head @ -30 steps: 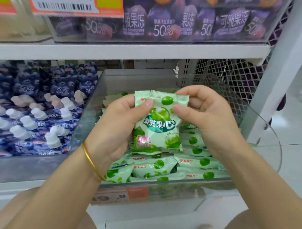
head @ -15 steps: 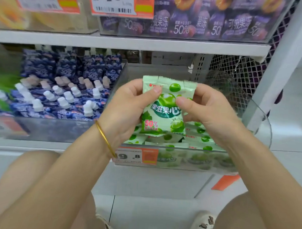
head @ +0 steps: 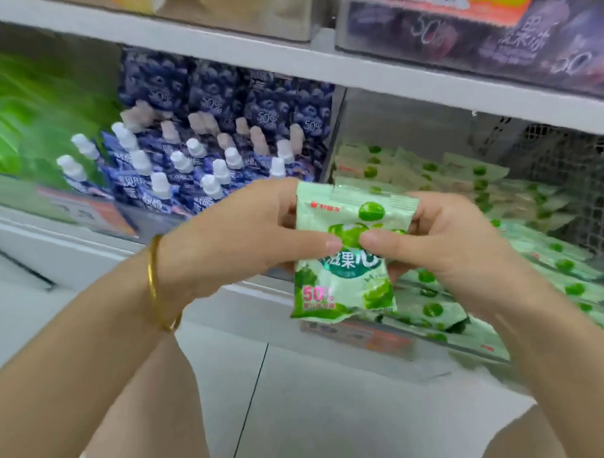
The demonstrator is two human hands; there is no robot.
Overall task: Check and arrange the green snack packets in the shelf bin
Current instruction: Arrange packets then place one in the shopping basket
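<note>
I hold one green snack packet (head: 346, 285) upright in front of the shelf, printed side facing me. My left hand (head: 259, 234) grips its left edge with the thumb across the front. My right hand (head: 437, 247) grips its right edge, thumb meeting the left thumb at the packet's middle. Behind the packet, the clear shelf bin (head: 400, 129) holds several more green packets (head: 519, 243), lying flat in rows. The view is blurred by motion.
Blue spouted jelly pouches (head: 200, 156) with white caps fill the bin to the left. Green items (head: 23, 123) blur at far left. A white shelf board (head: 299, 67) runs above, with purple packs (head: 506, 37) on it. Wire mesh (head: 569, 176) closes the right side. An orange price tag (head: 358, 337) fronts the bin.
The packet and both hands have come out in front of the bin and sit lower. The thumbs have slid together at the packet's middle. The view has swung left and down.
</note>
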